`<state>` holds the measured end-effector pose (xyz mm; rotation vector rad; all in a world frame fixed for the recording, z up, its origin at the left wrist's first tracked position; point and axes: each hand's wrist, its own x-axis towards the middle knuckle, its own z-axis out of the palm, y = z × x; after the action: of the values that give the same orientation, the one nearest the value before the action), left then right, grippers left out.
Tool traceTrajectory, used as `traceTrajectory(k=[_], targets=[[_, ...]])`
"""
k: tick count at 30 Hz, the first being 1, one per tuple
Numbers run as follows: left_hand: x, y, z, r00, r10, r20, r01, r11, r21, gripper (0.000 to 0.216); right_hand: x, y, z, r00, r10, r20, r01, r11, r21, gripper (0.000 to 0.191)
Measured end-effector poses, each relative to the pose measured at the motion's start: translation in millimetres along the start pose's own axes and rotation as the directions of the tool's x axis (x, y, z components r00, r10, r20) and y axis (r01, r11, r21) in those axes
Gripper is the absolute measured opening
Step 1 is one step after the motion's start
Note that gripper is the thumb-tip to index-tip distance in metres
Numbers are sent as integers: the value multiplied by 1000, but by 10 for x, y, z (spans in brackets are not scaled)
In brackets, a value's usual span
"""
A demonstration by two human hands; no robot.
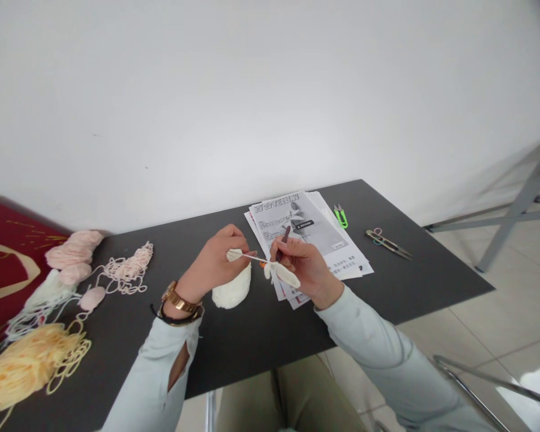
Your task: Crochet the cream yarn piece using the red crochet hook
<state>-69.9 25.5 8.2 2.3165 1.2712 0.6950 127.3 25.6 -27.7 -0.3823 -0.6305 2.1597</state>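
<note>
My left hand (216, 261), closed, pinches a strand of cream yarn (253, 257) that runs taut to the right. At the other end of that strand, my right hand (306, 263) grips a crochet hook (284, 240) with a dark handle. A small cream crocheted piece (288, 276) hangs at the fingers of the same hand. Below and partly behind my left hand a cream ball of yarn (232, 291) rests on the table. The tip of the hook is too small to make out.
Printed sheets (337, 243) lie on the dark table (261, 354) beyond my hands. To their right are green thread snips (341, 216) and metal snips (388, 243). Pink yarn (74, 252), yellow yarn (24, 366) and a red bag (9, 264) occupy the left side.
</note>
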Motion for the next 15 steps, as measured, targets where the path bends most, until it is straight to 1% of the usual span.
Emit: traceTrajectory(k=[3,6,9,10,12,15], targets=[[-14,-1,9,996,1,-88,7,996,91,15,-5,-17,7,1000,-17,-6,17,1000,-16,14],[-37,10,15,995,0,-103,24,973,229,22,-12,-34,5,1000,-27,1,27,999,-31,14],[-50,28,28,990,73,-124,-19,920,391,24,-14,-44,3,999,-15,34,16,999,-40,16],[-50,33,35,986,105,-133,-40,907,420,23,-14,-46,4,999,-10,40,12,999,-41,16],[-41,36,49,981,134,-139,-68,913,403,17,-13,-47,6,999,-2,47,4,999,-42,18],[-11,17,59,976,78,-203,-21,963,269,15,-12,-46,8,999,-2,44,4,999,-44,18]])
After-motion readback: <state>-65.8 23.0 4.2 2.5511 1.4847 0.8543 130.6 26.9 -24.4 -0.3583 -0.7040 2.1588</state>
